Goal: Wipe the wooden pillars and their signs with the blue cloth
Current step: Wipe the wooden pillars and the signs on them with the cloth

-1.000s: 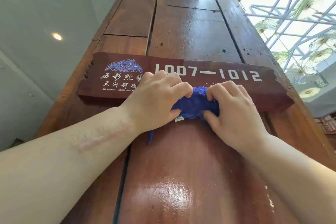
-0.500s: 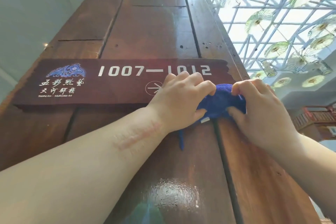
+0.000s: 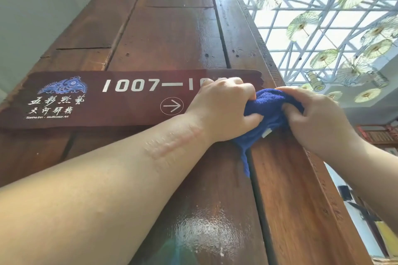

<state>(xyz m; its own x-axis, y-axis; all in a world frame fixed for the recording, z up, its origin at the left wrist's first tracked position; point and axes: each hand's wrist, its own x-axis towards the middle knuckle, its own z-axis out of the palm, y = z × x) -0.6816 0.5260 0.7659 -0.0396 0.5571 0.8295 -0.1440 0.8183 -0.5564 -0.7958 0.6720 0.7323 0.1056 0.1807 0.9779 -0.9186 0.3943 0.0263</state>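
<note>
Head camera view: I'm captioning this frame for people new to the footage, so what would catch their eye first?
The bunched blue cloth stands out, gripped between the left hand and right hand at the right end of the dark wooden sign with silver room numbers. That sign is fixed across the tall reddish-brown wooden pillar. At upper right, pale green paper umbrellas hang beneath a bright glass roof.

We see the sign [image 3: 120, 99] fixed across the pillar [image 3: 172, 34], our left hand [image 3: 224, 109] over its right end, the cloth [image 3: 269, 105] bunched between that hand and our right hand [image 3: 316, 118] at the pillar's right edge.
</note>
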